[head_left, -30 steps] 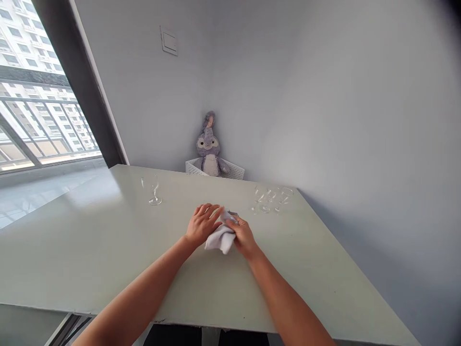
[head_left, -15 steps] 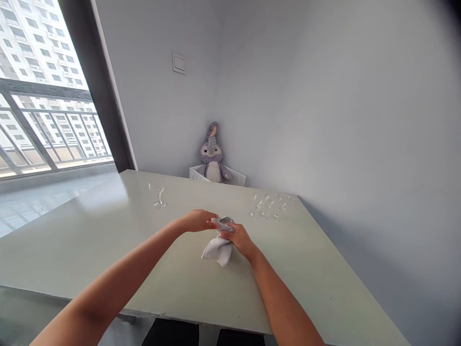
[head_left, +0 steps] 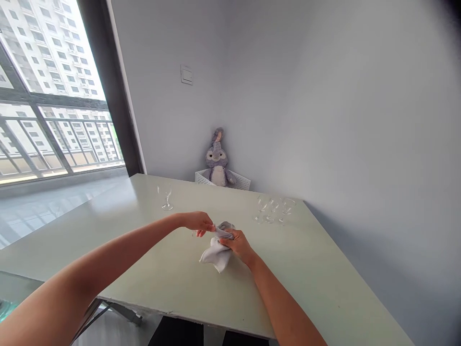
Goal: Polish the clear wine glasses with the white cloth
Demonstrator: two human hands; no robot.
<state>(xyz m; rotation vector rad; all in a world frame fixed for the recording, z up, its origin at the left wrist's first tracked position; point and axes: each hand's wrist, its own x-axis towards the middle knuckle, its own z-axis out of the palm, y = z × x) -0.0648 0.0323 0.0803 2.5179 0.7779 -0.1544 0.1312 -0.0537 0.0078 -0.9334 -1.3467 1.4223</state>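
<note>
Over the middle of the table [head_left: 173,269] my right hand [head_left: 238,244] is closed on a white-grey cloth [head_left: 217,255], whose loose end hangs down. The cloth is bunched around a clear stemmed glass [head_left: 232,225] tilted onto its side; a bit of its rim shows at the cloth's upper edge. My left hand [head_left: 200,223] pinches the glass's stem end, with the foot faintly visible under the fingers. Most of the bowl and stem is hidden by cloth and fingers.
One stemmed glass [head_left: 167,198] stands upright at the back left. Three more stemmed glasses [head_left: 272,207] stand close together at the back right. Behind the table's far edge, a plush toy [head_left: 218,174] sits in a white perforated basket [head_left: 242,182], near the grey walls.
My left hand has shifted slightly left and its fingers have turned downward at the glass's stem end. The cloth has been turned a little in my right hand. The view has tilted slightly.
</note>
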